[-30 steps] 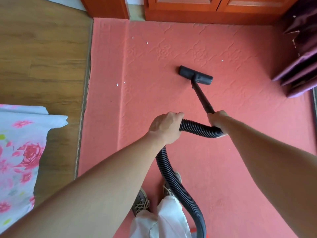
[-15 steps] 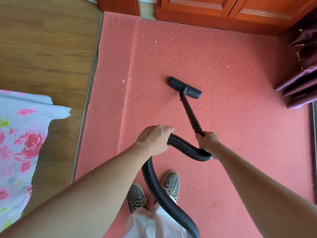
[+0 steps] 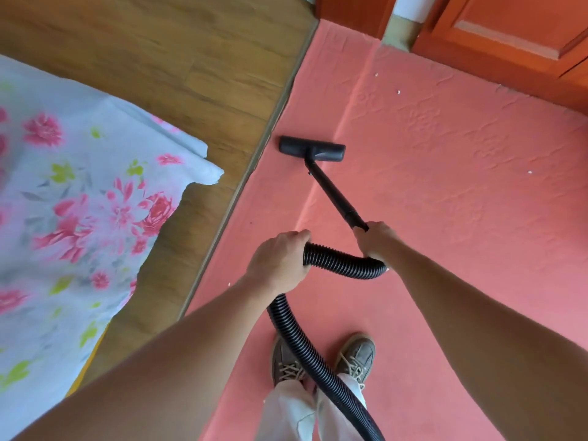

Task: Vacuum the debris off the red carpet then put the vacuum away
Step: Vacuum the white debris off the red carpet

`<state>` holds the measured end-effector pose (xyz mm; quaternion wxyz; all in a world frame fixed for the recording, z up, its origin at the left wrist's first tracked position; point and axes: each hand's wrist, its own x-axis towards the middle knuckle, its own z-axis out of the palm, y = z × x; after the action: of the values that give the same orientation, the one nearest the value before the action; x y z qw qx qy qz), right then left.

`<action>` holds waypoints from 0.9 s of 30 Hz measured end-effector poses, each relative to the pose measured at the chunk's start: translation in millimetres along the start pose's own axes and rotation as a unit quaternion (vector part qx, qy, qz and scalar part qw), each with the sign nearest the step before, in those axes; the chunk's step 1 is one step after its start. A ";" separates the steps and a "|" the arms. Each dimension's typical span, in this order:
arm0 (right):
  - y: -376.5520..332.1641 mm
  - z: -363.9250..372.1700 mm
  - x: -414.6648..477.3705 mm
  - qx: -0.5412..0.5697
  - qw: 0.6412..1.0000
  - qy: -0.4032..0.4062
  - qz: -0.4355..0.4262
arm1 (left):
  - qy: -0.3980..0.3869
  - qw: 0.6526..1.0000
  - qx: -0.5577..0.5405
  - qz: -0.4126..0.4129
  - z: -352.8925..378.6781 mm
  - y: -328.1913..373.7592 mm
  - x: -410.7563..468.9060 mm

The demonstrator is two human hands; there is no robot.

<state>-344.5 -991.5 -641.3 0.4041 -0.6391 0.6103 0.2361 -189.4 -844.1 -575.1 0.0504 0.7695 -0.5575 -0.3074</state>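
The red carpet covers the floor's right part. On it lies the black vacuum floor head, close to the carpet's left edge. A black wand runs back from the head to my right hand, which grips its upper end. My left hand is closed around the ribbed black hose; the hose bends down between my shoes and leaves the frame at the bottom. Small white debris bits lie on the carpet: one near the cabinet, one beside it, one at the wand. The vacuum body is out of view.
Wooden floor borders the carpet on the left. A floral sheet covers something at the far left. An orange wooden cabinet stands along the carpet's far edge. My shoes stand on the carpet.
The floor head has swept left across the carpet to its left edge. Both hands moved left with the wand and hose, and the view turned left, hiding the purple curtain.
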 end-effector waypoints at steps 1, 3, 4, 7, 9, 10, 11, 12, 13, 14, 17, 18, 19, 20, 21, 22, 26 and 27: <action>-10.8 -6.2 9.6 0.002 1.000 0.010 0.014 | 0.011 1.000 -0.010 -0.010 -1.3 -2.0 1.9; -29.5 -22.3 25.2 0.040 0.998 0.024 0.047 | 0.033 0.999 -0.022 -0.020 -4.0 -2.4 8.0; -36.8 -29.4 30.4 0.072 0.995 0.025 0.060 | 0.047 0.998 -0.026 -0.024 -5.8 -2.3 10.9; -43.8 -35.7 28.5 0.157 0.984 0.013 0.081 | 0.070 0.996 -0.039 -0.031 -10.7 -4.1 13.9; -32.7 -25.1 12.4 0.193 0.977 -0.002 0.091 | 0.056 0.997 -0.038 -0.021 -11.3 -7.9 7.0; -23.0 -15.8 0.7 0.202 0.975 -0.010 0.091 | 0.042 0.999 -0.033 -0.008 -11.1 -9.4 2.1; -10.3 -3.6 -12.8 0.201 0.976 -0.015 0.088 | 0.020 0.999 -0.027 0.011 -10.3 -10.8 -2.6; 2.4 9.7 -29.1 0.196 0.977 -0.020 0.084 | -0.009 0.999 -0.024 0.032 -9.1 -12.0 -6.7; 14.6 21.8 -45.8 0.194 0.977 -0.033 0.084 | -0.041 0.998 -0.021 0.053 -7.5 -12.4 -9.9; 25.5 32.4 -60.7 0.201 0.974 -0.055 0.087 | -0.071 0.995 -0.016 0.071 -5.9 -12.2 -12.4; 40.9 44.4 -72.1 0.231 0.964 -0.088 0.095 | -0.096 0.991 -0.001 0.093 -1.3 -10.1 -19.0; 39.3 41.3 -64.0 0.234 0.965 -0.078 0.089 | -0.082 0.993 -0.005 0.089 -1.1 -9.1 -20.5; 34.8 35.2 -52.8 0.237 0.966 -0.062 0.083 | -0.064 0.995 -0.011 0.081 -1.0 -7.8 -21.6; 26.3 26.1 -40.3 0.240 0.966 -0.048 0.077 | -0.039 0.997 -0.017 0.071 -1.3 -6.1 -22.0; 15.5 16.7 -27.7 0.241 0.967 -0.041 0.073 | -0.011 0.998 -0.022 0.059 -2.0 -4.8 -22.5; 3.6 8.4 -17.8 0.230 0.970 -0.035 0.068 | 0.017 0.999 -0.028 0.043 -2.8 -3.9 -24.1; -16.0 8.7 -15.0 0.088 0.995 -0.018 0.037 | 0.048 0.997 -0.053 -0.010 4.9 -9.3 -49.1; -12.9 16.9 -24.1 0.047 0.998 -0.026 0.024 | 0.035 0.998 -0.056 -0.016 9.1 -12.2 -59.1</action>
<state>-332.1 -964.6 -628.7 0.4438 -0.5979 0.6252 0.2338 -195.2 -784.6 -562.9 0.1078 0.7844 -0.5251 -0.3120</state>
